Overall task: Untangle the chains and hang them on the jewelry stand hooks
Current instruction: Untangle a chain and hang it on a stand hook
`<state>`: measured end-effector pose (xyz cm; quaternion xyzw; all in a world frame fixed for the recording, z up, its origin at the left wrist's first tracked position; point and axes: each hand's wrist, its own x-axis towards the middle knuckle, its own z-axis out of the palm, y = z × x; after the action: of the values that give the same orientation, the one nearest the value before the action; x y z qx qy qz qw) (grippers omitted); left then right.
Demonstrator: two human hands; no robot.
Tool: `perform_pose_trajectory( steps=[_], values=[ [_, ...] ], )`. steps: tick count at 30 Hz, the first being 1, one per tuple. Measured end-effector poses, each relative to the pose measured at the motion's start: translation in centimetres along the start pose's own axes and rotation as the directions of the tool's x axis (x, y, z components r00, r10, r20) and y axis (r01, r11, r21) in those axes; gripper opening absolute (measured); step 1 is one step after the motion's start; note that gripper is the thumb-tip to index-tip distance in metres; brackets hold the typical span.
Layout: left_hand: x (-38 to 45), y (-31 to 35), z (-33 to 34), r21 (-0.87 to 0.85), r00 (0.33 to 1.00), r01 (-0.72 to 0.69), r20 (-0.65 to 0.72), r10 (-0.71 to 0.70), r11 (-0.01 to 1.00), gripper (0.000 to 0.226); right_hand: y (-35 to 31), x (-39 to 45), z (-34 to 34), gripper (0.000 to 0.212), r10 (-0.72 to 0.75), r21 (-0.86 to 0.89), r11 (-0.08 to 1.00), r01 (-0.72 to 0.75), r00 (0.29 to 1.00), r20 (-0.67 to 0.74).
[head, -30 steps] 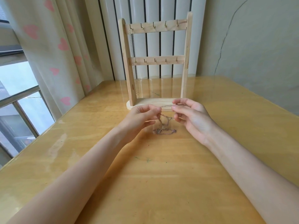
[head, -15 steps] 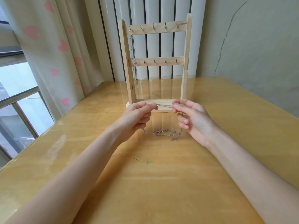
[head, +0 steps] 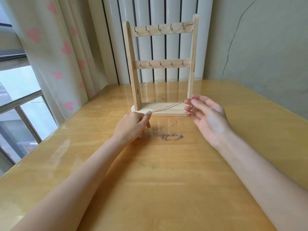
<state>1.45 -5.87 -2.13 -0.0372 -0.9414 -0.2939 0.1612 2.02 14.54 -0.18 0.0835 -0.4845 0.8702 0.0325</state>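
Your glossy wooden desk (head: pixel 166 189) sits beside a heart-print curtain (head: pixel 55 47). Your left hand (head: pixel 131 125) and right hand (head: pixel 206 117) pinch a thin silver chain (head: pixel 168 107) taut before the stand (head: pixel 160 69); another chain (head: pixel 171 137) lies bunched below.

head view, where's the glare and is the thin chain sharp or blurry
Head view: window light from the left puts pale glare on the glossy table; the chain pulled taut between left hand and right hand is faint and soft; wide-angle lens bows the table edges.
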Motion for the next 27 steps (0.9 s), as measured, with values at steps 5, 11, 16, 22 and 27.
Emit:
perform_pose_trajectory(
  steps=[5,11,16,22,27],
  values=[
    [0.2,-0.2,-0.1,-0.166,0.995,0.099,0.009,-0.099,0.981,0.063,0.0,-0.3,0.3,0.015,0.001,0.032,0.999,0.000,1.000,-0.030],
    [0.6,0.2,-1.0,-0.625,0.940,0.337,0.184,-0.287,0.705,0.046,0.3,-0.4,0.3,0.014,0.041,-0.114,0.993,-0.043,0.999,-0.016],
    [0.7,0.1,-1.7,-0.710,0.933,0.353,0.221,-0.283,0.609,0.027,0.3,-0.2,-0.3,0.013,0.021,-0.099,0.995,-0.028,0.997,-0.074],
    [1.1,-0.4,-2.4,-0.808,0.916,0.350,0.189,-0.354,0.474,0.023,1.1,0.0,-1.0,0.020,-0.011,-0.453,0.891,-0.033,0.996,-0.094],
    [0.8,-0.3,-1.8,-0.592,0.907,0.382,0.093,-0.410,0.710,0.016,1.4,0.2,-1.1,0.027,0.012,-0.424,0.905,-0.046,0.997,-0.083]
  ],
)
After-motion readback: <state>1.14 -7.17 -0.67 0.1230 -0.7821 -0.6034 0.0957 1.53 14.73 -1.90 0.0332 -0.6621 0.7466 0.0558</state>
